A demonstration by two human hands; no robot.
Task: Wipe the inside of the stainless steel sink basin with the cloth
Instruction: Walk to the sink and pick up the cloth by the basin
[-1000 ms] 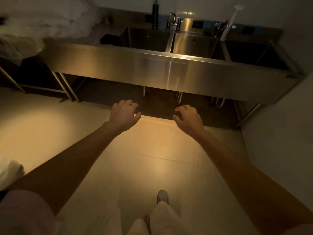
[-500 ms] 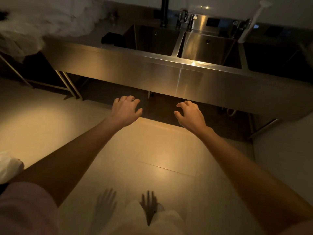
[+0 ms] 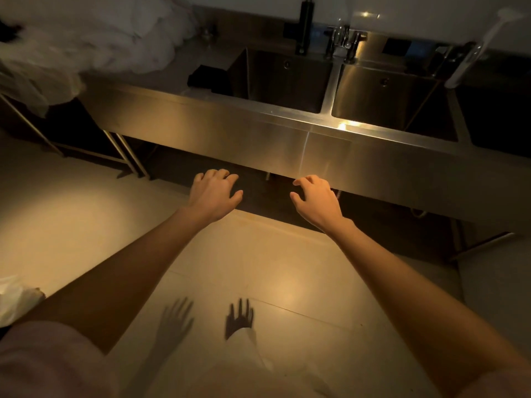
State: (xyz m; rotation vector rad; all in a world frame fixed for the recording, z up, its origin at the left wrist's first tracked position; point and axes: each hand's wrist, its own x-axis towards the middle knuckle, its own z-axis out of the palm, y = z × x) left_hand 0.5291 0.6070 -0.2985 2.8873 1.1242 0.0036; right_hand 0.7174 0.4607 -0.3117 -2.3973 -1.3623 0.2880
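A dim room is seen. The sink basin (image 3: 283,81) lies far beyond the left hand (image 3: 214,195) and right hand (image 3: 316,199), fingers loosely curled, nothing held.

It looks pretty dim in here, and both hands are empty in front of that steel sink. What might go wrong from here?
1. Neither the left hand nor the right hand holds a cloth; the dark item beside the left basin may be one, but that is unclear.
2. In the dim light, a reaching arm might knock the faucet between the basins.
3. The glare on the sink's front rim could hide dirt.
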